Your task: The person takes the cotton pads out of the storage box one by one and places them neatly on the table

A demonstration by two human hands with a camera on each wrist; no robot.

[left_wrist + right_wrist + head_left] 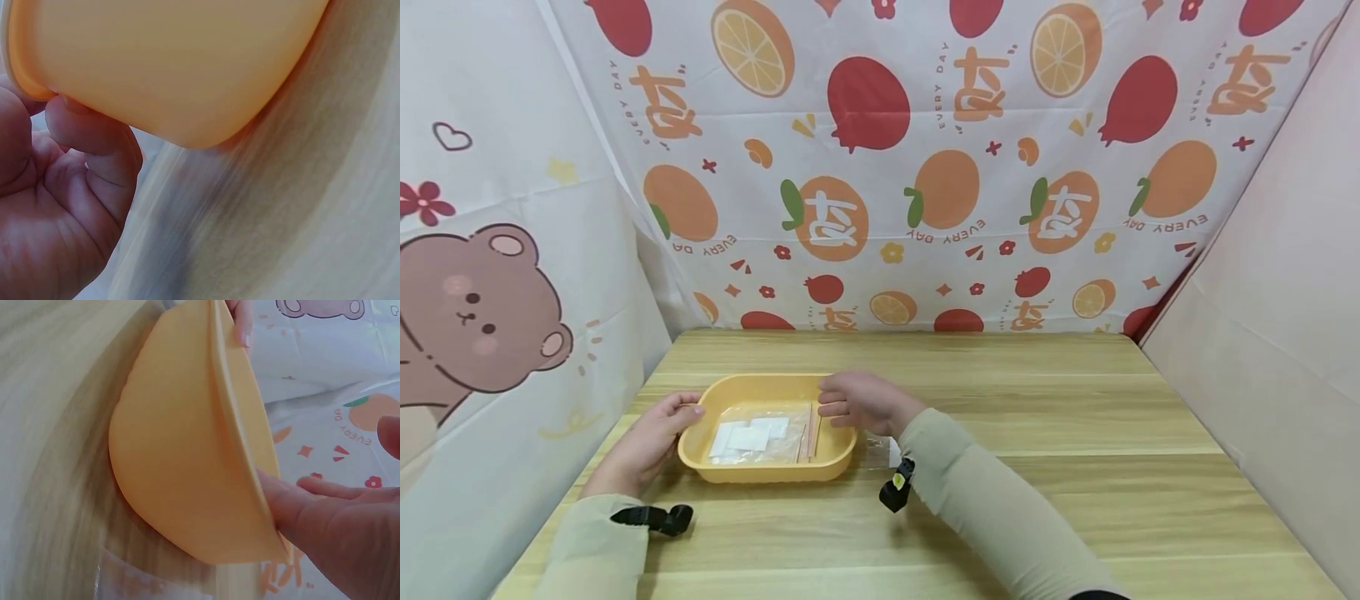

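A yellow plastic basin point(766, 473) with rounded corners is on the wooden table, left of centre. My left hand point(658, 429) grips its left rim, thumb on top and curled fingers beneath the edge, as the left wrist view shows. Inside lie clear zip bags point(752, 435) with white pieces in them and reddish strips along one side. My right hand point(867, 400) reaches over the right rim, its fingers extended into the basin and its thumb apart. One finger lies right at the rim in the right wrist view.
Another clear bag point(878, 452) lies on the table just right of the basin, partly under the right forearm. Patterned cloth point(925, 167) hangs behind the table point(1037, 400), with more cloth at both sides. Each wrist wears a black strap with a small camera point(895, 492).
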